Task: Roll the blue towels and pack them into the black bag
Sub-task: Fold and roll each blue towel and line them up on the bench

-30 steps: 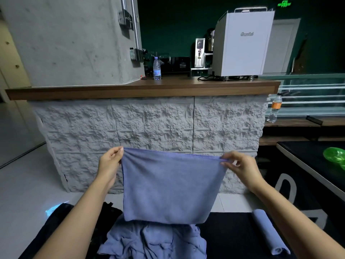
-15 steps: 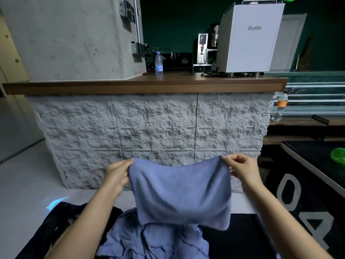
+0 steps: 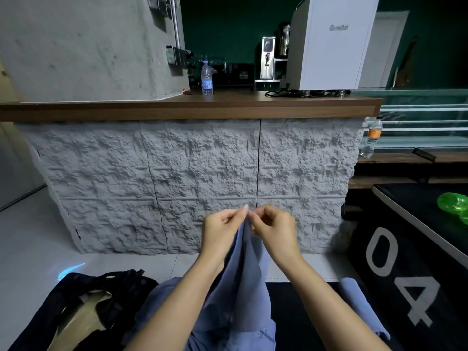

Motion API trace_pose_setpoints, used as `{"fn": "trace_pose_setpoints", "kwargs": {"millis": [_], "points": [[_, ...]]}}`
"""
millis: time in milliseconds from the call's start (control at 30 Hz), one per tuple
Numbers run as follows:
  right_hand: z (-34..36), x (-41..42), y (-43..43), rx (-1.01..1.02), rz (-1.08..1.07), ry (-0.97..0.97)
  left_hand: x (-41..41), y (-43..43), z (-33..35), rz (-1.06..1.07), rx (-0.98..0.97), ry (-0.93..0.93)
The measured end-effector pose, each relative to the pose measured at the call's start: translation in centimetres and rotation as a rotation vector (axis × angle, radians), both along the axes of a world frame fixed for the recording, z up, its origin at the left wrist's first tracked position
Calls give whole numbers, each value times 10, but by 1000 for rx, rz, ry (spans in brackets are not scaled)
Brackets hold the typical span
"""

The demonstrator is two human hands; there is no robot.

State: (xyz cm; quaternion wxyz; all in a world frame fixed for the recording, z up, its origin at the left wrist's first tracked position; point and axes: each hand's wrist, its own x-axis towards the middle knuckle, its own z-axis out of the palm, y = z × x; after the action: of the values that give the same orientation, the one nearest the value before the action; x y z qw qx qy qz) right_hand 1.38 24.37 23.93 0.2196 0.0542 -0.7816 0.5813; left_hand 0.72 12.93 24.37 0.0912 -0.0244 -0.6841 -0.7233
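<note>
Blue towel (image 3: 243, 287) is hanging at six o'clock, left hand (image 3: 222, 231) and right hand (image 3: 276, 231) pinching its top corners together, apparently halving it for rolling, black bag (image 3: 83, 300) gaping at eight o'clock.

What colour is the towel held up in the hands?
Blue. The towel shows best in the head view.

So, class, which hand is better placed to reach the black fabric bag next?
Left, probably. The black fabric bag lies low on that side, beside the left forearm. Left hand and right hand both pinch the top of the hanging blue cloth towel; the right would have to cross over.
</note>
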Motion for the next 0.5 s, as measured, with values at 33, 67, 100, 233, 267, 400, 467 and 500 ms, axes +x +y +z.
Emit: {"fn": "trace_pose_setpoints", "kwargs": {"millis": [33, 67, 100, 233, 267, 400, 467, 500], "points": [[0, 2, 3, -61, 97, -21, 2, 0, 1, -29, 20, 7], [1, 4, 7, -118, 186, -39, 1, -1, 2, -48, 32, 10], [3, 4, 16, -125, 232, -32, -1, -4, 2, -65, 31, 13], [0, -12, 66, 327, 259, -27, -8, -12, 6, -259, -63, 29], [-5, -18, 76, 416, 323, -99, -9, -13, 7, -320, -83, 31], [-17, -31, 103, 460, 538, -398, -21, -26, 9, -378, -122, 18], [-14, -30, 117, 489, 497, -388, -31, -36, 5, -312, -170, -12], [-8, -29, 122, 467, 478, -365, -36, -39, 3, -268, -179, -20]]}}
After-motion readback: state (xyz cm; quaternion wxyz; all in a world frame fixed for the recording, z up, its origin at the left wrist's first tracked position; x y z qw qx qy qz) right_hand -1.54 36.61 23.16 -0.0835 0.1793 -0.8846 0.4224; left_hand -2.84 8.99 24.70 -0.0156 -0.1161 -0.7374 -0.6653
